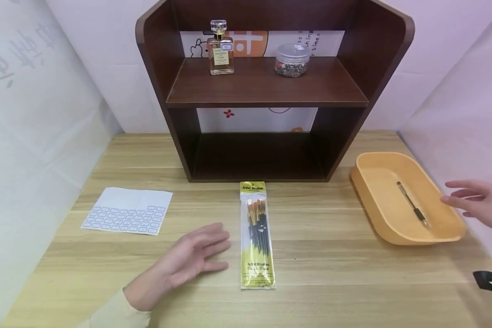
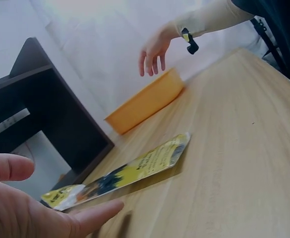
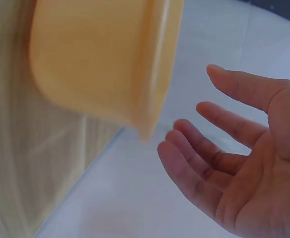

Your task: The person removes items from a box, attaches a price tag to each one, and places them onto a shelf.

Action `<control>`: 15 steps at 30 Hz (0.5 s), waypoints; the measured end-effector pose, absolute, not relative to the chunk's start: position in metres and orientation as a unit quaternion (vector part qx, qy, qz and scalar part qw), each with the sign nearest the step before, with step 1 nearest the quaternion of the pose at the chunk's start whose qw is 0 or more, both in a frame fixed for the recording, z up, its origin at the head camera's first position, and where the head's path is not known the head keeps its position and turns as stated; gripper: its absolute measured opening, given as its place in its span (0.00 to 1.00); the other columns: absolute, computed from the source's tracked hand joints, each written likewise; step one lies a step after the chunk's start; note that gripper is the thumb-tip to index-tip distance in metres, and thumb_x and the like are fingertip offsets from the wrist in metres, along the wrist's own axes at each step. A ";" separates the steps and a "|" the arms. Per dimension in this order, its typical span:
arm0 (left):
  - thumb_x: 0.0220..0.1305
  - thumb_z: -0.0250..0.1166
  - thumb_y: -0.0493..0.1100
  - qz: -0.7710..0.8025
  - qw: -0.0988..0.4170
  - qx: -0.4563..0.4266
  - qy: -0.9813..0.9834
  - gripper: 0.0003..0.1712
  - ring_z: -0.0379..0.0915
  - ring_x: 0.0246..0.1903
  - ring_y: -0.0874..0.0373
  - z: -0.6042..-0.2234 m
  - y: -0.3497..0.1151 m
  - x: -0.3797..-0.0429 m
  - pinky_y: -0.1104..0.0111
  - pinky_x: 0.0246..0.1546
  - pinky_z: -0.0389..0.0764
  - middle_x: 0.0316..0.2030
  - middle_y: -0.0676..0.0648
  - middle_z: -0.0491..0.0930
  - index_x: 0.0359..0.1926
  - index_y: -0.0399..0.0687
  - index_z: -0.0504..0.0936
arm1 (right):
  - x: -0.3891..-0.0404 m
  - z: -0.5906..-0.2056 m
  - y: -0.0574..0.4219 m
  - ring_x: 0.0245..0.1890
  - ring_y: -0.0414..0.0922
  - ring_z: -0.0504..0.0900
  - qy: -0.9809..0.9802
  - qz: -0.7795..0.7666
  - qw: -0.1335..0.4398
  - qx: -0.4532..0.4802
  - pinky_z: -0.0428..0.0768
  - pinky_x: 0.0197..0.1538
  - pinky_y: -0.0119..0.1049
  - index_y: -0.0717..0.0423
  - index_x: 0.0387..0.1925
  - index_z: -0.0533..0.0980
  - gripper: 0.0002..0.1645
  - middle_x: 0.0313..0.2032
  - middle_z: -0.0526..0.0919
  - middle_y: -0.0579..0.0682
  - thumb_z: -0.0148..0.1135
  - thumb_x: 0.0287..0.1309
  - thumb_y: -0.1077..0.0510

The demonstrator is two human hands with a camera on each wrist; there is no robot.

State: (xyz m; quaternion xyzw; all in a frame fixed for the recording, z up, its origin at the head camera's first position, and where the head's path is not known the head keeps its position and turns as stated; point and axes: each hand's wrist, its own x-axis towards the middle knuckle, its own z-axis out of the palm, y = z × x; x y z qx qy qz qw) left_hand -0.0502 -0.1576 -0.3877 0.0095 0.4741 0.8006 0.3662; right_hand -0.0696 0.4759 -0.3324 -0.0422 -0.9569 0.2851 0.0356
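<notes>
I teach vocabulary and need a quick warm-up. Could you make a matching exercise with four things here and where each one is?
Column one
1. pack of artist brushes
2. pen
3. glass bottle
4. right hand

Column two
A. standing on the dark shelf
B. raised near the tray's rim, holding nothing
C. lying inside the orange tray
D. lying on the table, between the left hand and the tray

Right pairs: 1-D, 2-C, 3-A, 4-B
</notes>
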 end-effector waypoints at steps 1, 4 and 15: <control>0.76 0.48 0.38 0.801 0.363 0.009 0.475 0.38 0.42 0.74 0.34 -0.387 -0.160 -0.051 0.42 0.65 0.65 0.76 0.30 0.44 0.78 0.36 0.40 | -0.070 -0.330 0.471 0.27 0.18 0.71 -0.958 0.281 0.045 -0.044 0.79 0.24 0.27 0.50 0.49 0.76 0.14 0.39 0.81 0.75 0.68 0.64 0.56; 0.77 0.47 0.39 0.805 0.352 0.007 0.478 0.38 0.43 0.74 0.33 -0.385 -0.167 -0.052 0.42 0.65 0.66 0.76 0.29 0.44 0.78 0.36 0.40 | -0.070 -0.323 0.457 0.29 0.14 0.69 -0.957 0.276 0.071 -0.049 0.73 0.26 0.22 0.33 0.47 0.75 0.17 0.34 0.86 0.40 0.71 0.62 0.53; 0.75 0.53 0.40 0.803 0.247 -0.028 0.542 0.37 0.65 0.66 0.40 -0.379 -0.197 -0.063 0.44 0.61 0.72 0.72 0.30 0.55 0.77 0.34 0.49 | -0.075 -0.304 0.388 0.37 0.15 0.71 -0.949 0.294 0.116 -0.015 0.66 0.35 0.16 0.57 0.58 0.76 0.27 0.40 0.72 0.10 0.71 0.62 0.48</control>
